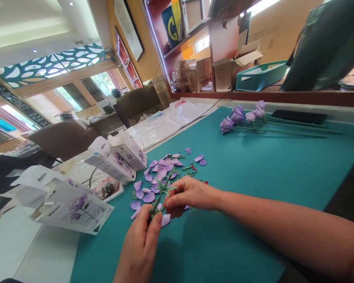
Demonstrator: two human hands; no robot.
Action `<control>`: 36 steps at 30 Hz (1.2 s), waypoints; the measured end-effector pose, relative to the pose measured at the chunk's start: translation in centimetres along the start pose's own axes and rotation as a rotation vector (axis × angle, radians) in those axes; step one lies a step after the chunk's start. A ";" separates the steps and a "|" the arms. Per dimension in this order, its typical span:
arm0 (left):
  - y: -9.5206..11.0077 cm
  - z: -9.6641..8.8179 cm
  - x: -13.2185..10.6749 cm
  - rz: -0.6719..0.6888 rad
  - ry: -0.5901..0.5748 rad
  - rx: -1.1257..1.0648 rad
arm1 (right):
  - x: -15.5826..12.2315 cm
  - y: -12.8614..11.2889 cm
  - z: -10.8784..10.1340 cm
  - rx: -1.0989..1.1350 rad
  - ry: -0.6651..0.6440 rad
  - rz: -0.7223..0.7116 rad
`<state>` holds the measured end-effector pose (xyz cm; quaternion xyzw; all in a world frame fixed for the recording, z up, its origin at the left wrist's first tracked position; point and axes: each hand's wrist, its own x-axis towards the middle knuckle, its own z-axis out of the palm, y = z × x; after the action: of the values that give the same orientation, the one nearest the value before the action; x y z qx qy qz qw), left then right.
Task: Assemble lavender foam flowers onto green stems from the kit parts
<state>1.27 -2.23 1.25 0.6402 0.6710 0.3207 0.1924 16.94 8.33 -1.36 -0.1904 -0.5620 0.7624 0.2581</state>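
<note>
Between my two hands is a green plastic flower stem (157,201) with pointed leaf-like sepals near its upper end. My left hand (141,232) is closed around the stem's lower part, thumb and index finger pinching it. Just right of the stem, my right hand (186,195) is closed in a pinch; its fingertips meet by the stem, and what they hold is hidden. Loose purple petals (162,171) lie scattered behind and under the hands. Among them are small green and red pieces (192,169) and purple round openwork pieces (203,162).
Several finished purple flowers (237,114) with long stems lie at the back right, near a black flat object (299,116). Opened white boxes with flower pictures (76,208) stand along the left edge of the green mat (238,236). Behind the mat is plastic wrapping (165,124).
</note>
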 end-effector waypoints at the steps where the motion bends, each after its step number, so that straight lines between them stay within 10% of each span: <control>1: -0.1 -0.1 0.0 0.001 0.007 -0.006 | 0.0 -0.5 -0.9 -0.065 0.029 -0.013; 6: -0.6 -0.8 0.5 -0.035 0.050 0.031 | 0.3 -2.4 -6.7 -0.409 0.558 -0.179; 10: -0.5 -1.0 0.8 -0.096 0.063 0.014 | 0.4 -2.1 -9.6 -0.801 0.660 -0.100; 28: -0.9 -1.1 1.2 -0.179 0.110 -0.136 | 2.6 3.2 -5.8 -1.630 0.164 -0.221; 36: -1.3 -1.0 1.3 -0.145 0.064 -0.110 | 3.0 3.4 -6.1 -1.615 0.152 -0.240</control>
<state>-0.48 -1.12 1.23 0.5677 0.7028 0.3628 0.2285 17.50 13.95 -6.44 -0.3071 -0.9353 0.0752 0.1588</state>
